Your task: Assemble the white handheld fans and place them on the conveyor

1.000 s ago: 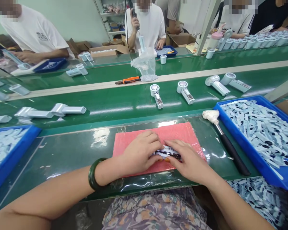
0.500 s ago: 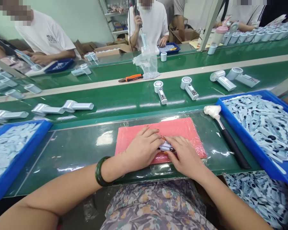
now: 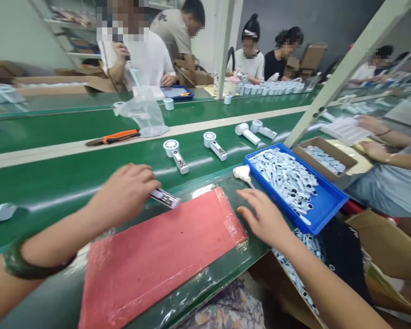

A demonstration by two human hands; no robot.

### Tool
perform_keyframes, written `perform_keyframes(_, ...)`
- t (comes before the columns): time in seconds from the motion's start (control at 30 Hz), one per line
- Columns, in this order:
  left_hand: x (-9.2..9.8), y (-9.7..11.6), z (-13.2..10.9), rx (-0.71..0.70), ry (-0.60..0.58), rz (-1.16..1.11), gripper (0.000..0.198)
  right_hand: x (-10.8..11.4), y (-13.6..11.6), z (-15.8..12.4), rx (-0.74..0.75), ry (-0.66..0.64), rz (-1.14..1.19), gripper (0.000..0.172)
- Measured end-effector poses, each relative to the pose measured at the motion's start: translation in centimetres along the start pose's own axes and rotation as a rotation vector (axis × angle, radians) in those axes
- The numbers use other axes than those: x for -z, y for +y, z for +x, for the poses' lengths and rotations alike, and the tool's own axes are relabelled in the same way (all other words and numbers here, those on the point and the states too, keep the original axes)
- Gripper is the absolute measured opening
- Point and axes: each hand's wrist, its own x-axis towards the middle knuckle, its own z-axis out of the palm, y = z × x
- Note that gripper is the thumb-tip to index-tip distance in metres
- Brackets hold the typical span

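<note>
My left hand [image 3: 128,192] is closed over the head end of a white handheld fan [image 3: 165,198]. The fan's handle sticks out to the right, its inner parts showing, above the far edge of a pink pad [image 3: 167,256]. My right hand [image 3: 262,217] holds nothing; its fingers are apart, right of the pad. Just beyond those fingers lies a mallet [image 3: 242,173] with a white wrapped head, its grip hidden behind my hand. Further back on the green belt [image 3: 198,168] lie a handheld fan [image 3: 176,155] and another handheld fan [image 3: 215,145], both with opened handles.
A blue tray [image 3: 329,208] of pale strip-shaped parts stands at the right, beside a cardboard box [image 3: 345,168]. Orange-handled pliers [image 3: 118,137] and a plastic bag [image 3: 145,112] lie across the belt. A slanted metal post [image 3: 342,75] rises at the right. Several people work around the line.
The view has swung right. My hands have parted: the left has carried the fan off the pad toward the belt, while the right has let go and moved toward the mallet.
</note>
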Motion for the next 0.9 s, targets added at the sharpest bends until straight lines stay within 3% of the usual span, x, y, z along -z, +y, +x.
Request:
perform_keyframes(0.07, -1.7, -4.3, 1.6, 0.074, 0.116, 0.029, 0.032, 1.7, 3.6, 0.8, -0.148, 0.086, -0.126, 0.04)
perform_keyframes(0.13, -3.3, -6.8, 2.7, 0.167, 0.181, 0.026, 0.038, 2.8, 6.7, 2.1, -0.275, 0.122, -0.233, 0.04)
perform_keyframes(0.23, -4.9, -7.6, 2.8, 0.264, 0.116, 0.072, 0.05, 3.3, 9.5, 4.6, -0.372, 0.069, -0.34, 0.032)
perform_keyframes(0.3, -5.3, -7.4, 1.6, 0.293, 0.058, 0.095, 0.059, 3.1, 10.3, 6.1, -0.392, -0.006, -0.376, 0.028)
perform_keyframes(0.37, -5.4, -8.1, -0.9, 0.338, 0.011, 0.104, 0.066, 2.9, 10.9, 7.1, -0.412, -0.068, -0.394, 0.029)
perform_keyframes(0.47, -4.8, -11.2, -7.3, 0.538, -0.119, 0.105, 0.069, 2.6, 12.9, 7.5, -0.429, -0.13, -0.387, 0.029)
perform_keyframes(0.57, -3.7, -14.9, -15.0, 0.778, -0.213, 0.093, 0.057, 1.8, 15.6, 7.4, -0.45, -0.162, -0.366, 0.03)
perform_keyframes(0.63, -3.2, -16.6, -19.0, 0.867, -0.224, 0.088, 0.044, 1.1, 16.8, 7.2, -0.461, -0.122, -0.367, 0.032)
perform_keyframes(0.77, -3.0, -18.2, -22.9, 0.873, -0.152, 0.074, 0.023, 1.0, 16.4, 7.0, -0.569, -0.063, -0.291, 0.023)
perform_keyframes(0.9, -2.9, -19.1, -24.9, 0.813, -0.088, 0.077, 0.037, 2.6, 13.1, 6.6, -0.616, 0.038, -0.26, 0.02)
